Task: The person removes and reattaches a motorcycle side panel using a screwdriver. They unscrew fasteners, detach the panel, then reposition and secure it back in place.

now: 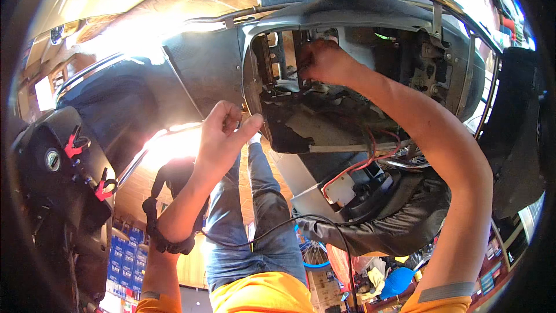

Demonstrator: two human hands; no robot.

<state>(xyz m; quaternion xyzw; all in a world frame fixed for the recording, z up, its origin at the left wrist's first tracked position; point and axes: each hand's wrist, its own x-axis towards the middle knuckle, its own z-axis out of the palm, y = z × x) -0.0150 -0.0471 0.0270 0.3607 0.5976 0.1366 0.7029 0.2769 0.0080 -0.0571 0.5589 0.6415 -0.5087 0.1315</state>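
Our right hand (pixel 327 62) reaches inside the open compartment (pixel 330 148), touching or just beside a dark upright bar (pixel 299 40); the bar lies to that grip's left, long axis running up the view, nearer our right hand than our left; whether the grip clamps it we cannot tell; our left hand (pixel 222 136) hangs outside the compartment's left side, any hold unclear.

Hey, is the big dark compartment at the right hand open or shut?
Open: no cover lies across the compartment, so its inner walls show, with the right hand at the opening.
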